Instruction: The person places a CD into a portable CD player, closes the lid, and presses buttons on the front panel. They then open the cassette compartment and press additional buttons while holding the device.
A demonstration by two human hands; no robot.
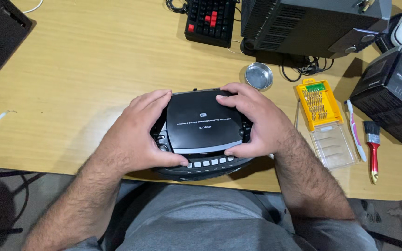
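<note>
A black portable disc and cassette player [201, 130] lies flat on the wooden desk [80, 79] at its near edge, with a row of pale buttons along its front. My left hand [138, 132] grips its left side, thumb reaching toward the buttons. My right hand [252, 121] clasps its right side, fingers spread over the lid's top right corner and thumb at the lid's front edge.
A small round metal dish [258, 75] sits behind the player. To the right lie a yellow bit-set case [318, 103] with its clear lid open, a toothbrush [355, 131] and a red-handled paintbrush [372, 146]. A black-and-red keyboard [210, 21], dark equipment [312, 23] and a black box [391, 93] stand farther back.
</note>
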